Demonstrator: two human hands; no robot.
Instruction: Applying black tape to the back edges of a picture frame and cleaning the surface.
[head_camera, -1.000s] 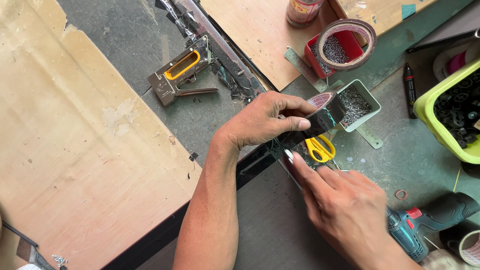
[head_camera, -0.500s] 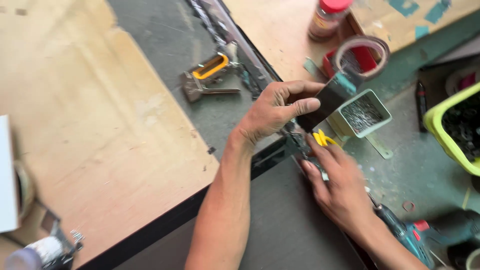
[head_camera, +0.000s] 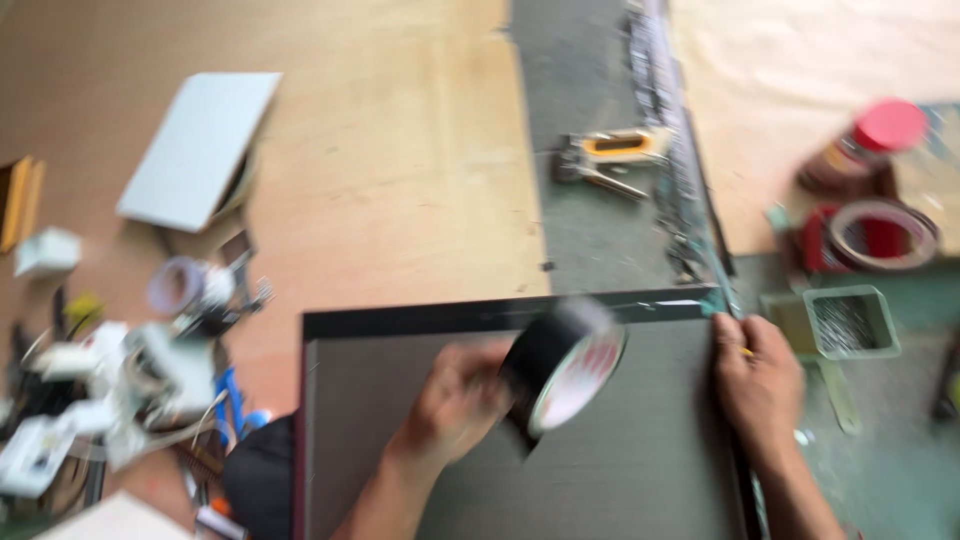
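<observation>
Over the grey panel (head_camera: 620, 470), a black tape roll (head_camera: 565, 365) is gripped by the left hand (head_camera: 455, 400), fingers curled tight round it. Right of the roll, the panel's edge is pressed by the right hand (head_camera: 757, 385), fingers folded over it, nothing held.

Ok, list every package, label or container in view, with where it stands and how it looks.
Black tape roll, left hand: pale, red-marked core label.
Brown jar with red lid, top right.
Clear square tub of small metal parts, beside right hand.
Small white box, far left; blurred.
</observation>
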